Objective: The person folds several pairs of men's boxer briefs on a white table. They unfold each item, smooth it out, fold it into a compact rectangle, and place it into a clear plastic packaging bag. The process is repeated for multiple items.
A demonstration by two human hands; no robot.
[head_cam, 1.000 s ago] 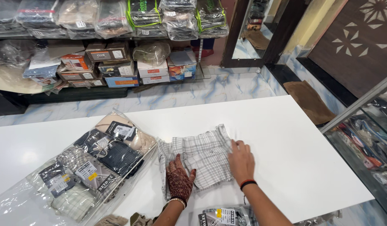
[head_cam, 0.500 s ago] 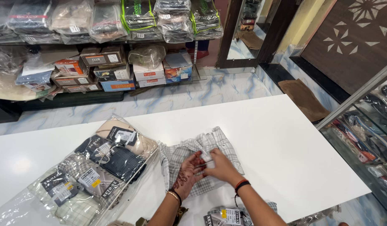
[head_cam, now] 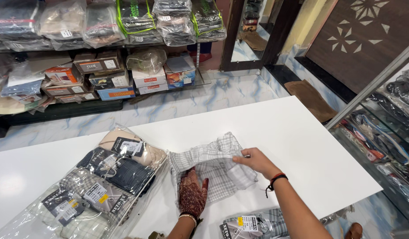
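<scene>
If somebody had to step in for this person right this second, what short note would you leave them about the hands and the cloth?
Left hand: flat, pressing the checked cloth onto the white table.
Right hand: pinching a folded edge of that cloth, lifted over its middle.
Beside it, left: clear bag of folded garments. Near edge: another packed garment.
Done: cloth partly folded.
Left: fold not yet laid flat; cloth still outside any bag.

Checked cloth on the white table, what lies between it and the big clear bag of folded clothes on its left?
Nothing: in the head view the checked cloth nearly meets the clear bag, with only a sliver of white table between.
</scene>
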